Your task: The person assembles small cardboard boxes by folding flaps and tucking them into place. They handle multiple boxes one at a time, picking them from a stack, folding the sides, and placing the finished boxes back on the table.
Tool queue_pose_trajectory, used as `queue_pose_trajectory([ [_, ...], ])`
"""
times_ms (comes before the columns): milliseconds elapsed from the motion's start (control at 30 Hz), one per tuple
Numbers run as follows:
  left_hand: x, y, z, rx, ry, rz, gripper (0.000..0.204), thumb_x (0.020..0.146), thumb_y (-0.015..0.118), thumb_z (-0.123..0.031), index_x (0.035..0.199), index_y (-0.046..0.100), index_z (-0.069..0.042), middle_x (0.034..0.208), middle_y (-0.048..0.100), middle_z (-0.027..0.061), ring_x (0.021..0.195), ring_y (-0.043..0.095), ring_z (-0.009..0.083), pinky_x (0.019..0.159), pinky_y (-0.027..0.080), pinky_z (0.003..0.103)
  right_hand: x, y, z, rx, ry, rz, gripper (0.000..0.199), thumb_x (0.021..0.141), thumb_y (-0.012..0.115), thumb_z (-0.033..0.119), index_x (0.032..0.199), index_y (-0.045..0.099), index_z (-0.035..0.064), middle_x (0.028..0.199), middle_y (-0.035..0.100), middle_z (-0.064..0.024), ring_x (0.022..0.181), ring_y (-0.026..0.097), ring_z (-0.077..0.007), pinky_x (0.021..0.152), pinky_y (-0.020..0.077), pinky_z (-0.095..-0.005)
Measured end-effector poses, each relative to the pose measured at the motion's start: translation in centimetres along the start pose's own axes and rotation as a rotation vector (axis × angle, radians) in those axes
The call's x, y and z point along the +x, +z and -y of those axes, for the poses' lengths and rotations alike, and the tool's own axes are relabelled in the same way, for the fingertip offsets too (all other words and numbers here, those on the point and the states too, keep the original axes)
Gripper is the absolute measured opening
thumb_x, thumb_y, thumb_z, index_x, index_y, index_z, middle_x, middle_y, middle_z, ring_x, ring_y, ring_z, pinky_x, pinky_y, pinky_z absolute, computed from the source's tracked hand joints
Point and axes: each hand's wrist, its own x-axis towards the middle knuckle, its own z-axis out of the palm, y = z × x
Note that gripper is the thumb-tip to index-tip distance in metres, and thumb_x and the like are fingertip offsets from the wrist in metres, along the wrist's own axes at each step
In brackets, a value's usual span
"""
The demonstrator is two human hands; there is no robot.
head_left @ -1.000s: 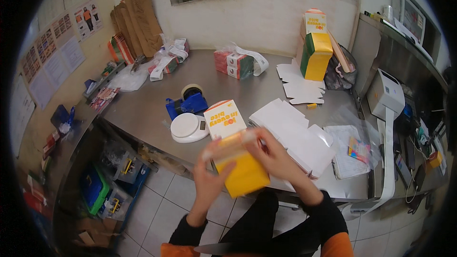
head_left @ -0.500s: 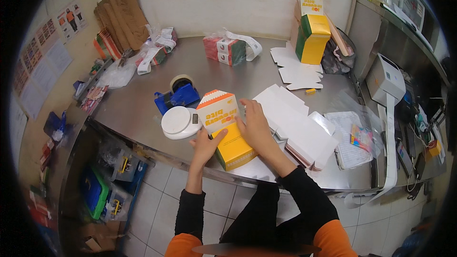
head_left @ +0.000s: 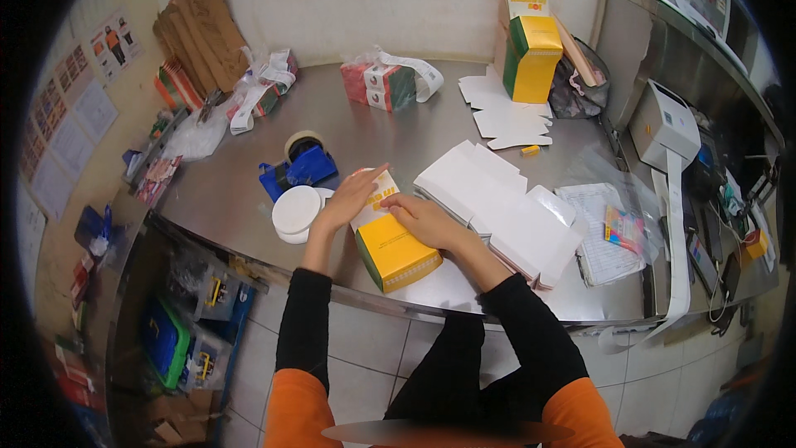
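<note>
A yellow and green carton [head_left: 400, 253] with a raised white flap printed in orange [head_left: 367, 214] stands near the table's front edge. My left hand [head_left: 347, 202] reaches across the flap, fingers stretched out over its upper part. From the right, my right hand [head_left: 427, 221] lies on the carton where the flap meets the yellow top, its fingers extended leftward over the flap. Just left of the carton is a round white scale [head_left: 297, 212], partly covered by my left hand and wrist. Flat white cartons [head_left: 489, 195] lie in stacks right of my right hand.
A blue tape dispenser [head_left: 305, 168] sits behind the scale. Farther back are a wrapped red and green bundle [head_left: 380, 87] and another yellow carton [head_left: 532, 58]. At right are a notebook [head_left: 593, 224], a bag of plastic film [head_left: 628, 191] and a white label printer [head_left: 666, 129].
My left hand has left the carton's left side and moved up over the flap. My right hand has shifted left and down onto the flap's base. The view has tilted slightly.
</note>
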Motion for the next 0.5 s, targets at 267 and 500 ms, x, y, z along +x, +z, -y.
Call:
queue_pose_trajectory([
  [267,3.0,5.4,4.7,0.626,-0.09,-0.09,0.053,0.092,0.037,-0.038,0.143,0.028,-0.029,0.15,0.024,0.0079,0.139,0.018,0.0287,0.11,0.013,0.051,-1.7,-0.7,0.7,-0.35,-0.098,-0.435,0.025,0.087,0.055,0.021,0.108,0.058,0.009,0.106,0.06,-0.0112,0.095,0.059,-0.0299,0.084,0.0451,-0.0379],
  [500,3.9,4.1,5.9,0.446,0.061,-0.095,0.057,0.091,0.045,-0.036,0.144,0.027,-0.022,0.149,0.026,0.0102,0.139,0.022,0.0274,0.112,0.016,0.043,-5.5,-4.3,-2.8,-0.51,0.27,-0.392,0.039,0.071,0.073,0.039,0.101,0.064,0.0156,0.096,0.062,-0.0074,0.088,0.061,-0.025,0.076,0.0479,-0.0354],
])
